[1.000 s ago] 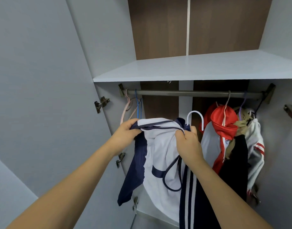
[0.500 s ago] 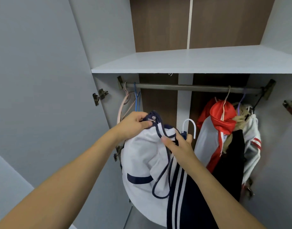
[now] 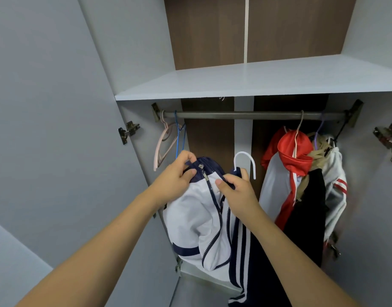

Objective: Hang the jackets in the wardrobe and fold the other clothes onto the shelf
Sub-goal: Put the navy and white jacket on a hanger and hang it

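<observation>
My left hand [image 3: 179, 173] pinches the jacket [image 3: 197, 213] collar, my right [image 3: 237, 191] grips collar and hanger [image 3: 244, 161]; I'd square the collar, then hook the rail's [image 3: 246, 115] bare middle.

1. An open grey door panel [image 3: 46, 129] fills the left side.
2. A metal hinge [image 3: 128, 131] sits on the left inner wall; another hinge [image 3: 388, 141] shows at the far right edge.
3. Dark brown wood backing [image 3: 203, 32] lines the rear, split by a pale vertical strip [image 3: 246, 29].
</observation>
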Available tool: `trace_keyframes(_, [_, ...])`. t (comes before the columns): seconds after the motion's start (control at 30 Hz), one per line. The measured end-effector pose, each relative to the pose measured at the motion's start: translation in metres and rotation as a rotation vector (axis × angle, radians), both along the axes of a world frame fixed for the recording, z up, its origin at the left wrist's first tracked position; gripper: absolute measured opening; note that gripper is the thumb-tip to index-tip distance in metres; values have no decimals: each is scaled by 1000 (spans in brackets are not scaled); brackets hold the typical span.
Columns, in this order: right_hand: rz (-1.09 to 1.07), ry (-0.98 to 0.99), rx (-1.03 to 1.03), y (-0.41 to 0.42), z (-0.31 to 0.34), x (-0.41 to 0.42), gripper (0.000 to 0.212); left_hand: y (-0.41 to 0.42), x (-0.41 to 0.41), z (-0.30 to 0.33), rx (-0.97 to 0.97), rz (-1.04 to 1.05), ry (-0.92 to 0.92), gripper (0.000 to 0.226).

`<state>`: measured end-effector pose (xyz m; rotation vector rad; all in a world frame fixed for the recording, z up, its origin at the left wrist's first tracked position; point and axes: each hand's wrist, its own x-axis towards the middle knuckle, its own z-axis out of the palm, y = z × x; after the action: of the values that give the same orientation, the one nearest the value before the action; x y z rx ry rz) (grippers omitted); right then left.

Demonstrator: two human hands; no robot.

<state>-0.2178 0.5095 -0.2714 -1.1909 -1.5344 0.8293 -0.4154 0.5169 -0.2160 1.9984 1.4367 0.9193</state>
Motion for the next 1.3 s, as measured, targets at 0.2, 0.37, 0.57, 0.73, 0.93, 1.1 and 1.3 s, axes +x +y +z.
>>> trace_keyframes(0.2, [-88, 43, 17, -9, 4, -2, 39, -4, 17, -19, 348, 183, 269, 8])
trace_keyframes(0.37, [-138, 65, -30, -9, 3, 7, 42, -13, 21, -28, 412, 131, 235, 13])
trace_keyframes(0.57, [-177, 149, -91, -10, -2, 11, 46, -18, 27, -25, 463, 41, 249, 7])
trace_keyframes(0.73, [-193, 106, -68, -13, -11, 10, 42, -18, 33, -29, 374, 134, 125, 14])
trace_keyframes(0.93, [-278, 93, -13, -16, -15, 17, 35, -20, 41, -23, 13, 435, -500, 25])
trace_keyframes(1.1, [-387, -9, 90, -24, -14, 16, 29, -25, 53, 3, -378, 359, -527, 38])
trace_keyframes(1.3, [-484, -137, 175, -43, -20, 2, 27, -5, 79, 28, -456, 258, -318, 45])
